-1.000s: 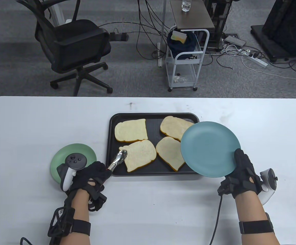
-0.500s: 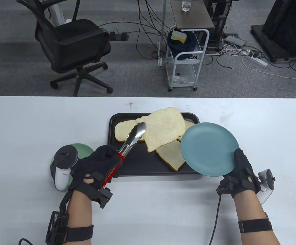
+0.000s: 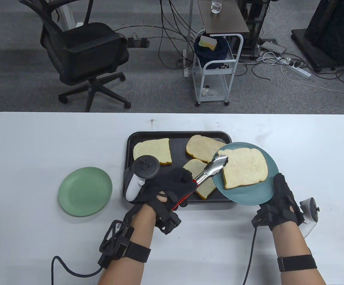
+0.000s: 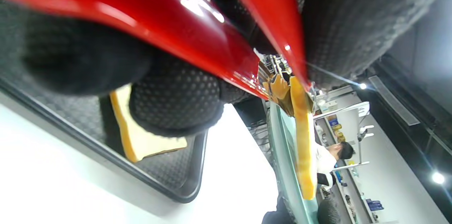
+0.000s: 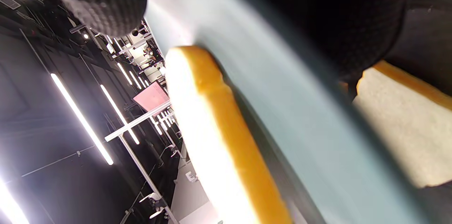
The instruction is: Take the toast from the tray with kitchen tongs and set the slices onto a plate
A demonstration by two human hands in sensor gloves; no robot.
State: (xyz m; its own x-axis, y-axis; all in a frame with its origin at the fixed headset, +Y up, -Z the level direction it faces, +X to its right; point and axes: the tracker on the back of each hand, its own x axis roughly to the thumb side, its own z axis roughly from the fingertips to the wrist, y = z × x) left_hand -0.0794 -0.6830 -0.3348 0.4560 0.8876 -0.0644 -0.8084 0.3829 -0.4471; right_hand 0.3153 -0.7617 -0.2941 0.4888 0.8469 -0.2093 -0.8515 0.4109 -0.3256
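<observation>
Left hand (image 3: 172,190) gripping tongs (image 3: 210,170) clamped on toast (image 3: 244,167), right hand (image 3: 281,202) holding blue plate (image 3: 249,196)

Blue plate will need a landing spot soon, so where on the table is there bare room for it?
Bare table lies right of the tray, beyond the blue plate; another patch sits between the green plate and the table's left edge. It is crowded over the tray's near right corner, where tongs, both hands and toast meet.
</observation>
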